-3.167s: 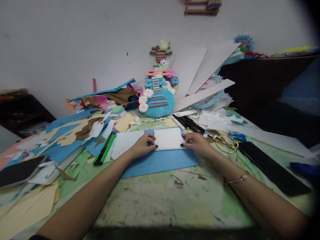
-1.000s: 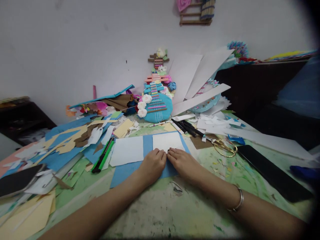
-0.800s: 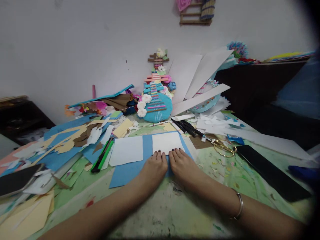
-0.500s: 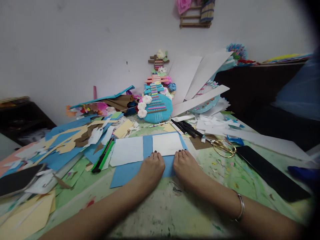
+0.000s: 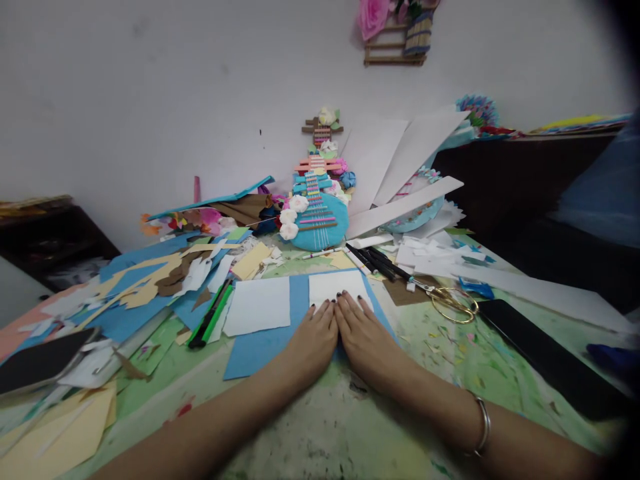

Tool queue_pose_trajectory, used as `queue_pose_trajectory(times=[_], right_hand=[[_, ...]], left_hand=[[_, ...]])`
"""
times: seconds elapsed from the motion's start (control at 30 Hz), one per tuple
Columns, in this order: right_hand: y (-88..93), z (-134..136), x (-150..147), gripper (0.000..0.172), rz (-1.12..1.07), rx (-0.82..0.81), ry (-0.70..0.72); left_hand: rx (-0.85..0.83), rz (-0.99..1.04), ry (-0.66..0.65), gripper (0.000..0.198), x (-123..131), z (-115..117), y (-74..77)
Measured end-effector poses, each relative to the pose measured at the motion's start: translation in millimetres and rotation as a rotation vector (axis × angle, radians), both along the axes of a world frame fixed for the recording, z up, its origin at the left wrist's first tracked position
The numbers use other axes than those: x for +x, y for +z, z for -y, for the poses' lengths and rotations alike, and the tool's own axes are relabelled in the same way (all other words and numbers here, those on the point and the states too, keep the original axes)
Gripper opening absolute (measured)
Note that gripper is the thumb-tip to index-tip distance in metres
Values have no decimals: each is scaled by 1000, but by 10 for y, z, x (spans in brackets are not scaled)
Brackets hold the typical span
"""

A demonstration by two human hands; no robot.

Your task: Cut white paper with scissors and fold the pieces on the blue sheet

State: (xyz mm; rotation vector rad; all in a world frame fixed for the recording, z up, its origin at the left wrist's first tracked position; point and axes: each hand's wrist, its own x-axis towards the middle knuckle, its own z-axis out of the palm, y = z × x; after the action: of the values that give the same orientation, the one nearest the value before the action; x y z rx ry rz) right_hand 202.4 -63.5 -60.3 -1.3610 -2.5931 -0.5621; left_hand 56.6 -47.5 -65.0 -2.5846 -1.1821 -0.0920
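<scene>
A white paper piece (image 5: 334, 283) lies on a blue paper sheet (image 5: 299, 300) in front of me. Both hands rest flat on its near part, side by side and touching. My left hand (image 5: 316, 337) has its fingers stretched out over the near left of the piece. My right hand (image 5: 364, 333), fingers extended and slightly spread, covers the near right corner. Neither hand grips anything, and the near edge of the white piece is hidden beneath them. Left of it, a second white paper piece (image 5: 260, 305) with a rough lower edge partly covers the blue sheet.
A green and black cutter (image 5: 211, 315) lies to the left, beside paper scraps (image 5: 170, 273). On the right are black pens (image 5: 375, 261), gold-handled scissors (image 5: 453, 305) and a long black object (image 5: 550, 360). A blue paper guitar-like craft (image 5: 320, 223) leans at the back.
My hands have come together and moved forward onto the white piece. Curled fingers have flattened out. The view has shifted slightly.
</scene>
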Motion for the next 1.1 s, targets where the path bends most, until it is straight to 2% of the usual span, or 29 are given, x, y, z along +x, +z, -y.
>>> queue_pose_trajectory(times=[0.07,0.23,0.47,0.7,0.83,0.97,1.1], right_hand=[[-63,-35,-1,48,-33,-70,22],[-116,-56,25,55,-114,-159,-65],[-8,-3,55,66,-106,-245,-215],[159,26,86,61,-30,-262,-301],[206,36,86,60,-15,-243,-316],[217,26,141,47,15,-203,-255],[227,-39,214,37,11,-174,-207]], left_hand=[[-61,-4,-7,46,-15,-25,-24],[-118,-5,25,50,-84,15,4],[-140,-40,127,55,-172,102,21],[-101,61,128,53,-387,95,-27],[-67,102,109,51,-388,97,-50],[-68,133,116,44,-364,86,56],[-127,227,98,27,-519,-3,251]])
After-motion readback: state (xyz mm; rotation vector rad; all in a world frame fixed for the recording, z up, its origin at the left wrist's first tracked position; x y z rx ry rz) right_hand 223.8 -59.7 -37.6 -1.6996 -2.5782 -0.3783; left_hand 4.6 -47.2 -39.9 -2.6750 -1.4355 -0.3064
